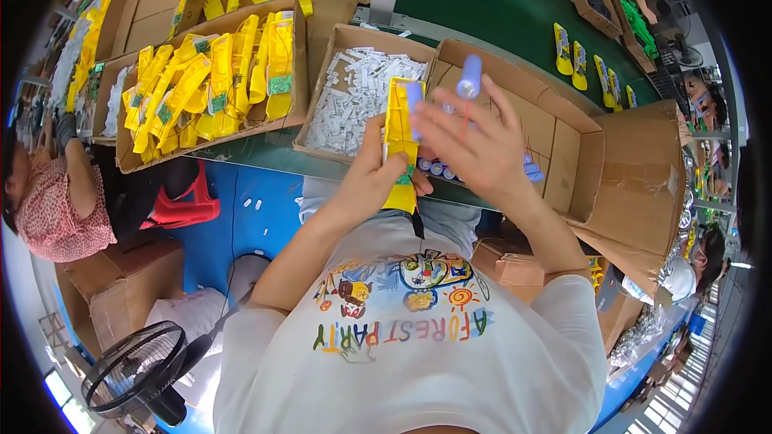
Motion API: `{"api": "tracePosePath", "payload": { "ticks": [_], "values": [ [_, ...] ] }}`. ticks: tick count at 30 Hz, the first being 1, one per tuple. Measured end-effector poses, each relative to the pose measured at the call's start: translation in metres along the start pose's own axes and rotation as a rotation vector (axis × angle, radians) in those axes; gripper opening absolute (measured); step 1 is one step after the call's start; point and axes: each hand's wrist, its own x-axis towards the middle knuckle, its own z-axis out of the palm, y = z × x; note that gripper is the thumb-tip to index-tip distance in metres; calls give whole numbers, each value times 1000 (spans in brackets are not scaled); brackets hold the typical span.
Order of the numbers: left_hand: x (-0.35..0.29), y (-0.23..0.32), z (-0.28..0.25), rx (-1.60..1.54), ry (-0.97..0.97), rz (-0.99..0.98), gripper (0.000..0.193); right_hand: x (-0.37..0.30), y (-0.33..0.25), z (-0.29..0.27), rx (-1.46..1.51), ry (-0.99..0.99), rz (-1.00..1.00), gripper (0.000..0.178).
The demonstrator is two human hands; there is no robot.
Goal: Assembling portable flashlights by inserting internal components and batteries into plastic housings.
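My left hand [371, 173] grips a long yellow plastic housing [400, 124] with thin wires and a green circuit board [407, 176] in it, upright in front of my chest. My right hand [474, 141] is at its right side, slightly blurred, with purple cylindrical battery cells among its fingers. One battery cell [469, 79] sticks up past the fingertips; another purple cell [414, 108] lies against the housing's upper right edge. A short red wire shows by the fingers. Below the right hand, several more purple cells [438, 169] stand in a row, partly hidden.
A carton [299, 72] of wired yellow housings stands at left. Beside it is a tray [318, 124] of small white parts. A large open carton [595, 165] is at right, with yellow pieces [562, 48] on the green bench beyond. A black fan [133, 370] and a co-worker [68, 209] are at left.
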Motion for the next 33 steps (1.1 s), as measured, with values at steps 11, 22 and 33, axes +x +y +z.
{"api": "tracePosePath", "payload": {
  "ticks": [11,22,33],
  "values": [
    [5,28,-32,-27,136,28,43,31,-2,58,592,-191,97,41],
    [-51,16,-26,-473,300,77,48,66,85,153,374,-514,-256,5],
    [-44,-8,-27,-554,181,20,32,56,86,135,507,-569,-79,17]
  ]
}}
